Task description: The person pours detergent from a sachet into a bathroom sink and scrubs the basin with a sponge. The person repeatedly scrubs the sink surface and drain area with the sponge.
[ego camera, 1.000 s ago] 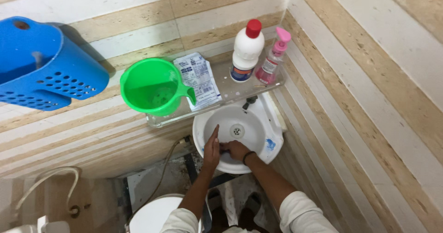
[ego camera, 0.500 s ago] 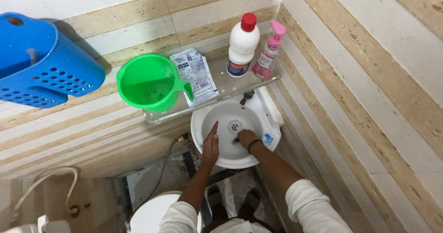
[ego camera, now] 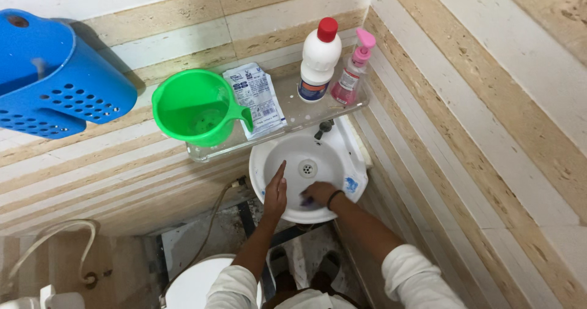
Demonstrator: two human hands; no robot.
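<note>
Open over sink basin around drain. Blocked above rear rim by glass shelf and tap. Hemmed on right by tiled wall.

The right hand has slid across the white washbasin: a second ago it was low at the near side beside the left hand, half a second ago it was up by the drain, and now it is back near the front rim. A bit of purple scrubber now shows under its fingers.
</note>
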